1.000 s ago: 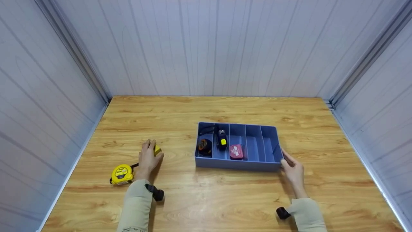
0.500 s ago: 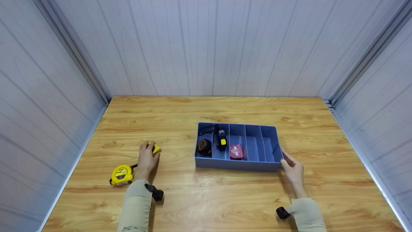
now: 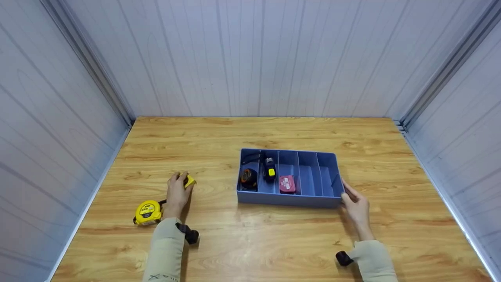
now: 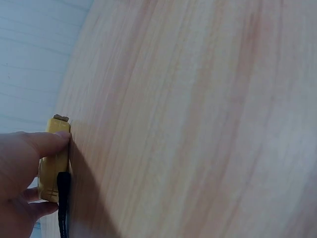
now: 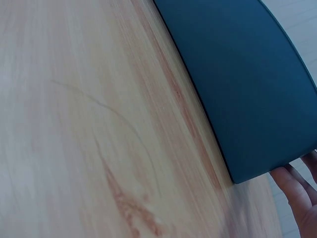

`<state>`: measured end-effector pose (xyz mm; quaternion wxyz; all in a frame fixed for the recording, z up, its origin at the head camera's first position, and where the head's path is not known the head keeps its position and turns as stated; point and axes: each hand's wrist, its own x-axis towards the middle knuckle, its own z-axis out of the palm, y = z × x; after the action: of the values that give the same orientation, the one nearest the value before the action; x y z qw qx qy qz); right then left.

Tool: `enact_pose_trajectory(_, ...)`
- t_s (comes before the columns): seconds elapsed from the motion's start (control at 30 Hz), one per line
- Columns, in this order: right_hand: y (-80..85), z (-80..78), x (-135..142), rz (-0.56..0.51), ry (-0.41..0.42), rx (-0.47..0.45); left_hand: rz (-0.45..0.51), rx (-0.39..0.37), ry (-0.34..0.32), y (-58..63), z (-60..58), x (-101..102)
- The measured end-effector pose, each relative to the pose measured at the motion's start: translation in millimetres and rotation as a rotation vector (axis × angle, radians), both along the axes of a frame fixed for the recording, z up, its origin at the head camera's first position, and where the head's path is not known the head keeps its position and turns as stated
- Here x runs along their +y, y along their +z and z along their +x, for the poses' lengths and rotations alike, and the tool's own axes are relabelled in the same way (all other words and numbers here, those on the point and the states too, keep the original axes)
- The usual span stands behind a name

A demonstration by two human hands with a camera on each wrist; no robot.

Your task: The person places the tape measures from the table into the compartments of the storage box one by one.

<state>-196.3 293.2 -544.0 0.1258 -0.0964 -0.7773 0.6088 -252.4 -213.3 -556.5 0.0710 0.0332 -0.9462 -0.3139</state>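
My left hand [image 3: 177,194] pinches a small yellow tape measure [image 3: 190,181] at the left of the table. In the left wrist view the thumb lies across this tape measure [image 4: 51,168], which stands on edge with a black strap hanging from it. A larger yellow tape measure [image 3: 148,211] lies flat, close to the left forearm. Right of centre is a blue compartment box [image 3: 287,200]. My right hand [image 3: 358,210] rests on the box's right end, thumb at the front corner and fingers against the end wall. The right wrist view shows fingertips at the box's lower corner [image 5: 247,171].
Inside the box are a black-and-orange tape measure [image 3: 249,178], a black one with a yellow button [image 3: 270,170] and a red one [image 3: 287,184], each in its own compartment. Pale panels [image 3: 250,58] wall the wooden table [image 3: 250,243] at the back and both sides.
My left hand has shifted slightly left, still holding the small yellow tape measure. The right hand and the box have stayed put.
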Motion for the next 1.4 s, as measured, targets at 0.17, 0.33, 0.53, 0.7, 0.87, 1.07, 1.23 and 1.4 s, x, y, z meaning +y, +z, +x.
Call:
enact_pose_trajectory(0.17, 1.8, 0.5, -0.6, -0.033, -0.005, -0.027, -0.013, 0.034, -0.001, 1.4, 1.3, 0.3)
enact_pose_trajectory(0.33, 1.9, 1.2, -0.5, -0.017, 0.003, -0.031, -0.019, 0.031, 0.005, 4.8, 1.2, 2.9)
enact_pose_trajectory(0.53, -2.0, 0.0, -0.7, 0.009, -0.015, 0.005, -0.026, 0.054, 0.01, 8.6, 0.3, 7.1)
enact_pose_trajectory(0.7, -2.1, 0.2, -0.6, 0.011, -0.011, 0.003, -0.016, 0.088, 0.025, 11.7, 1.4, 11.5)
enact_pose_trajectory(0.87, 1.4, 1.6, -0.3, 0.011, 0.007, -0.03, -0.008, 0.095, 0.031, 15.6, 2.9, 17.2)
enact_pose_trajectory(1.07, 1.4, 1.3, -0.6, -0.001, -0.009, -0.026, 0.009, 0.097, 0.026, 22.1, 6.0, 24.8)
enact_pose_trajectory(1.23, -1.2, 0.3, -0.3, -0.004, -0.015, -0.001, 0.025, 0.157, 0.028, 26.2, 9.4, 30.9)
enact_pose_trajectory(1.4, -8.0, -2.0, 3.0, 0.018, 0.004, 0.003, 0.049, 0.151, 0.032, 29.5, 11.1, 33.9)
